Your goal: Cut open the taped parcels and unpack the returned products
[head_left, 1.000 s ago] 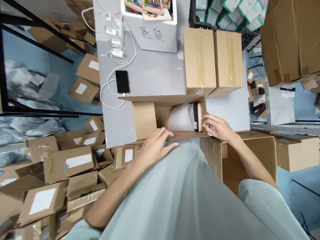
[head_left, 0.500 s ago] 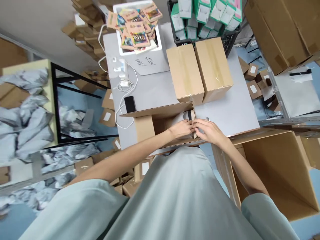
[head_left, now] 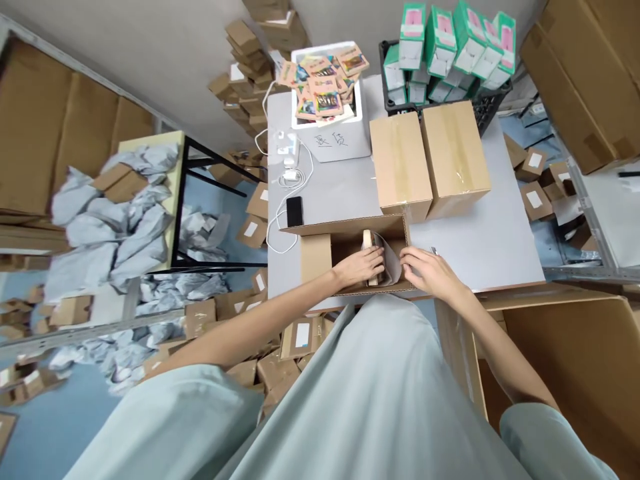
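Book point(head_left: 369, 239), shifted from right end of box point(head_left: 316, 257) toward its middle, along near edge of table point(head_left: 333, 187). Left hand point(head_left: 359, 265), fingers over book; right hand point(head_left: 431, 272), fingers bent, at box's right rim; pinch, cannot tell.

My open carton point(head_left: 316, 259): plain brown, darker inside. Item point(head_left: 367, 239) in it: cream edge. Sheet point(head_left: 393, 268): grey. My tabletop point(head_left: 340, 193): plain pale grey. Phone point(head_left: 295, 211): black. Cable point(head_left: 295, 183): white. Bin point(head_left: 357, 147): white, black handwritten characters. Packets point(head_left: 327, 99): peach, rainbow-patterned panels. Crate point(head_left: 493, 110): black. Small boxes point(head_left: 440, 41): green, white, pink. Taped boxes point(head_left: 393, 160): brown, shiny tan stripe each. My shirt point(head_left: 390, 387): pale grey-green. Floor point(head_left: 30, 420): blue.
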A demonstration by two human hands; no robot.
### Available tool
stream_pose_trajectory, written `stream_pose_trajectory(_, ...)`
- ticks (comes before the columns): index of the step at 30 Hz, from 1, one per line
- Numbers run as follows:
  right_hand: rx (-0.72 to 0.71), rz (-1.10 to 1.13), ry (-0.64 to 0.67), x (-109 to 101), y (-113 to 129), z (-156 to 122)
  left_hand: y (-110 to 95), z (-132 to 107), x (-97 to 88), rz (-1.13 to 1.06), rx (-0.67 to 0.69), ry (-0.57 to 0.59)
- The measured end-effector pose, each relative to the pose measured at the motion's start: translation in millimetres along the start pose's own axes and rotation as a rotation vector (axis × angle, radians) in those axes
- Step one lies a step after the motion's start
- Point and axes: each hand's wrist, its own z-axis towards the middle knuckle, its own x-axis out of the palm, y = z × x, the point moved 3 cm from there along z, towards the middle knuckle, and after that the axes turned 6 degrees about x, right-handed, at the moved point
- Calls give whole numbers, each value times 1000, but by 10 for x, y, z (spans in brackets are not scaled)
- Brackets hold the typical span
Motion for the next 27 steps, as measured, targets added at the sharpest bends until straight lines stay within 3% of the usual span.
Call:
stream_pose_trajectory(3, 4, -60, -7, 5, 15, -2, 76, -27, 69, -7, 20, -11)
stream_pose_trajectory(6, 14, -118, -3, 5, 34, -4, 184, -70, -22, -2, 15, -55)
stream_pose_trajectory(10, 61, -126, 12, 11, 64, -2, 302, -251, -383, 14, -56, -156)
stream_pose_trajectory(13, 118, -59, -21, 18, 83, -15, 372, -533, -756, -168, -237, -297)
stream_pose_trajectory(17, 209, 111, -185, -42, 112, -67, 426, -1086, -1242, -580, -576, -668)
stream_pose_trajectory(20, 337, 268, -428, -140, 178, -87, 391, -1500, -1485, -829, -736, -1026)
stream_pose_trajectory(23, 458, 531, -611, -145, 395, 14, 267, -1738, -1543, -1099, -831, -1306)
stream_pose_trajectory(27, 457, 1060, -476, 119, 1003, 423, -43, -1669, -1429, -1479, -847, -1591)
